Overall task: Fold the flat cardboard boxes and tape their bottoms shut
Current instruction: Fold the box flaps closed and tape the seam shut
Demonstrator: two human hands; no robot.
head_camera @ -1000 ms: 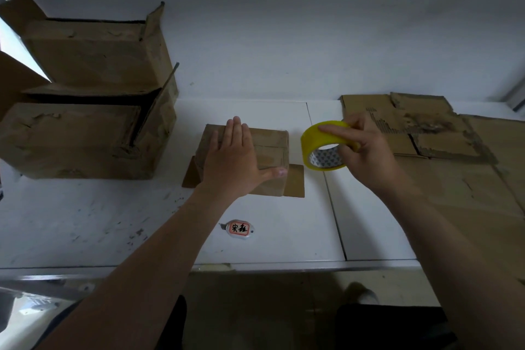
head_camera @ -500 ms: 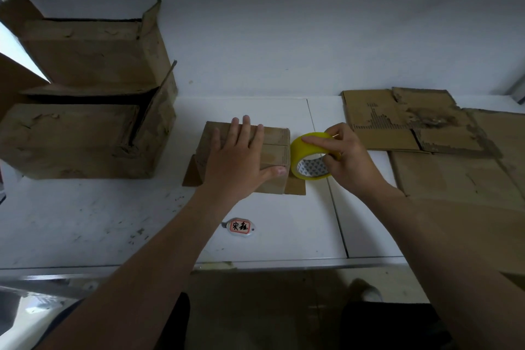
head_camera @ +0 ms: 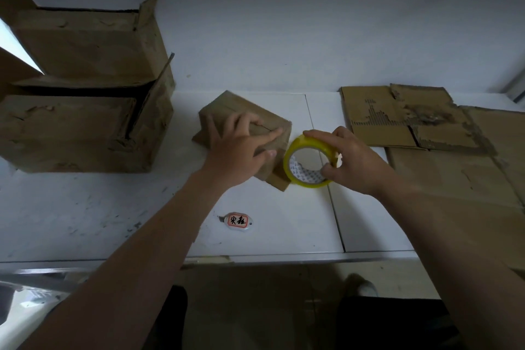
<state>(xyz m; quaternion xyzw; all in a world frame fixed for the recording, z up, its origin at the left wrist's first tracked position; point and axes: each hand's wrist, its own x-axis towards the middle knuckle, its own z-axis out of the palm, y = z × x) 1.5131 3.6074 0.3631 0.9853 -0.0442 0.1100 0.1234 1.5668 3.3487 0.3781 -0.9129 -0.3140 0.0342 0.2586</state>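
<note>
Fingers (head_camera: 271,133) of the left hand (head_camera: 237,152) lie spread and fairly straight on top of the small box (head_camera: 227,106), pressing down on it, with the thumb against the side that faces the person. This small box stands near the middle of the worktop (head_camera: 85,202), turned at an angle so that one corner points toward the person, and a flap (head_camera: 279,182) sticks out flat at its base. The right hand (head_camera: 356,160) grips the yellow tape roll (head_camera: 288,160): its fingers curl over the top of the ring and the thumb pinches the near side. The roll stands on edge, just beside the near right corner of the box and touching or almost touching it. On the left of the worktop two large folded boxes (head_camera: 71,133) are stacked against the wall. Flat cardboard sheets (head_camera: 380,125) lie on the right. A small white tag with a red label (head_camera: 238,221) rests on the worktop, nearer the front edge.
</note>
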